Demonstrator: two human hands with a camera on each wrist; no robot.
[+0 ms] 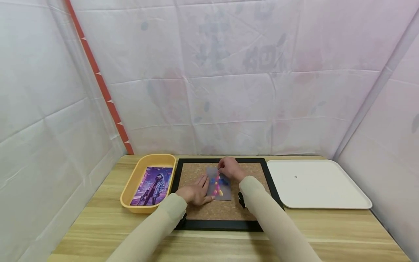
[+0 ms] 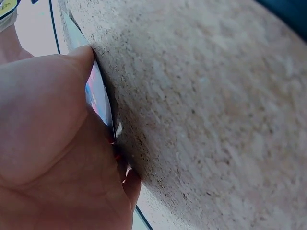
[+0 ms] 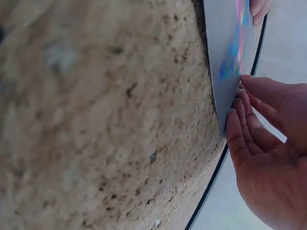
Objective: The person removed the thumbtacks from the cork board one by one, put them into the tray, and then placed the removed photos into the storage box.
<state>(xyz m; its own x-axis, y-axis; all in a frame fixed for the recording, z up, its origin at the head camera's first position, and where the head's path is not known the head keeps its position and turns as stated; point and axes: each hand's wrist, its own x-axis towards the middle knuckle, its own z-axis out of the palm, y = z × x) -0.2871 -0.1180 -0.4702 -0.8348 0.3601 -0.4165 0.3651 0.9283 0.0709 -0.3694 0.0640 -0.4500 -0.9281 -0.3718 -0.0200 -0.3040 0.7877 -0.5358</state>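
Note:
A grey picture card (image 1: 226, 194) with a pink, blue and yellow design lies on the cork board (image 1: 193, 168) in its black frame. My left hand (image 1: 195, 192) rests with fingers spread along the card's left and lower edge, thumb on the lower edge. At the top of the card, my right hand (image 1: 230, 168) pinches a small pin, mostly hidden by the fingertips. In the right wrist view, the thumb and index finger meet at the surface of the card (image 3: 223, 91), and the other fingers touch it near its end.
On the left stands a yellow tray (image 1: 131, 182) with a purple print of a hooded figure (image 1: 154, 187) in it. A white tray (image 1: 320, 185) lies on the right, bearing one tiny dark thing (image 1: 295, 177). White sheeting (image 1: 229, 109) hangs behind the wooden table (image 1: 98, 225).

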